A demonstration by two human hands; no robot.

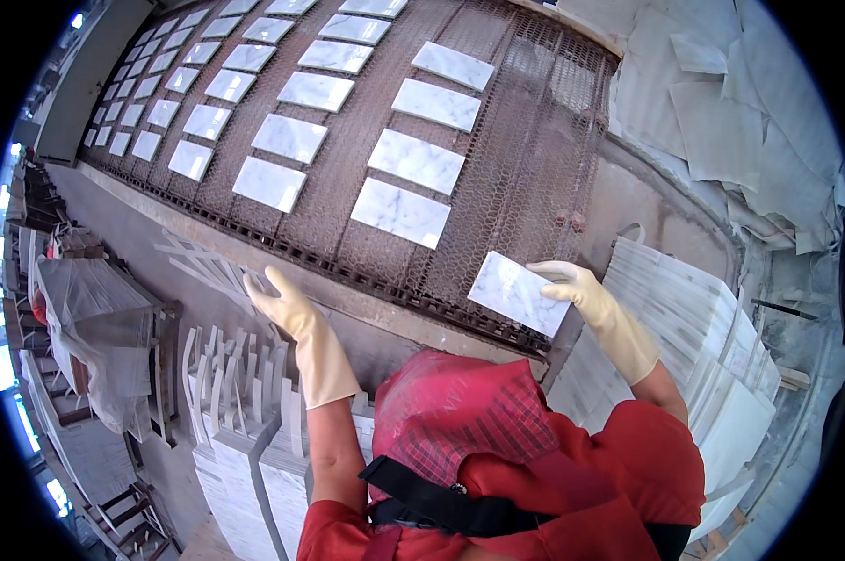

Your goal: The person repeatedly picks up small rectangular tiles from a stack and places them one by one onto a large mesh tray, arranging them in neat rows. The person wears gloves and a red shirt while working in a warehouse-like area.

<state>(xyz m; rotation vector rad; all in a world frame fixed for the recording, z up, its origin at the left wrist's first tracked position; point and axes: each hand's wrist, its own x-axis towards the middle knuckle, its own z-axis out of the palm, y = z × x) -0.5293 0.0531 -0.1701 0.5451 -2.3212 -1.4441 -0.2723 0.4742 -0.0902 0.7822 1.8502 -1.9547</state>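
Observation:
My right hand (581, 294), in a cream rubber glove, grips the right edge of a white marble tile (511, 288) with grey veins. This tile lies or is held at the near edge of a brown wire-mesh conveyor belt (525, 201); whether it rests fully on the mesh I cannot tell. My left hand (296, 318), gloved the same way, is raised beside the belt's near rail with thumb and fingers apart, holding nothing. Beyond the tile, rows of similar marble tiles (402, 213) lie flat across the belt, shiny on top.
Stacked marble slabs (703, 327) stand to my right. At lower left is another marble stack (240, 458) with upright pale strips (235, 374) on it. A plastic-covered pallet (95, 327) stands farther left. Whitish sheets (722, 103) hang or lean at the upper right.

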